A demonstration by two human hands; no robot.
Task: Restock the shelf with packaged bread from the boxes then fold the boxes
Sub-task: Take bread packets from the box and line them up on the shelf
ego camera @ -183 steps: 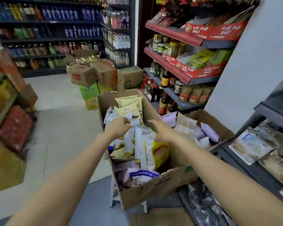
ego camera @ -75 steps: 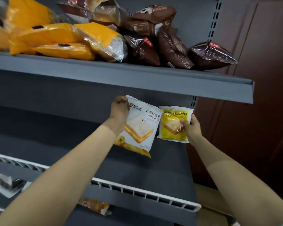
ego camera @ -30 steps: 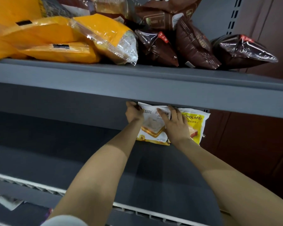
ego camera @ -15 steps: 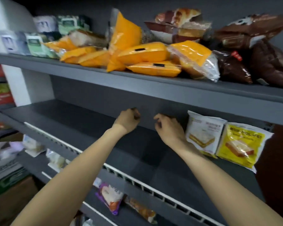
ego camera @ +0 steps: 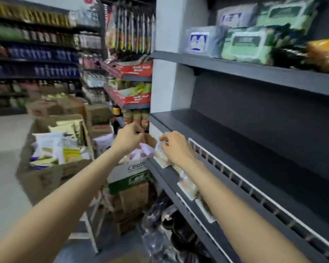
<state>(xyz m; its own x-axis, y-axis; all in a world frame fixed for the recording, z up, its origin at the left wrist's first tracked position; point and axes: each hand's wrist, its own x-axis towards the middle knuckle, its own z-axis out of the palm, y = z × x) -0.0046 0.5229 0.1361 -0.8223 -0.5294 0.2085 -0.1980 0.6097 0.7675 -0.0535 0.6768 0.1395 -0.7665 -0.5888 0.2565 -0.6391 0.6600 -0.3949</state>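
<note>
Head view is showing both your arms reaching fwd, hands near each other at the left end of the grey shelf [ego camera: 235,141]. Your left hand [ego camera: 128,138] is hovering over the near box [ego camera: 129,168], fingers curled loosely; can't tell if its grip is clamping on anything, the frame is too blurred. Your right hand [ego camera: 176,147] is sitting at the shelf's front corner, thumb and fingertips pinching together just beside a pale packet [ego camera: 160,157]; can't tell whether the grip is actually on it. More packets [ego camera: 186,185] are lying on the lower shelf under your right forearm, behind a white wire rail [ego camera: 241,185]. The middle shelf in front of you is looking bare in this part. Up top, green and blue-white packs [ego camera: 245,44] are sitting on the upper shelf w/ an orange bread bag [ego camera: 325,52] at far right. Bread stock is mostly in the big open box [ego camera: 51,173] to your left, well apart from your hands, filled w/ white and yellow packs [ego camera: 53,147]. Other cartons [ego camera: 46,109] are standing further down the aisle.
</note>
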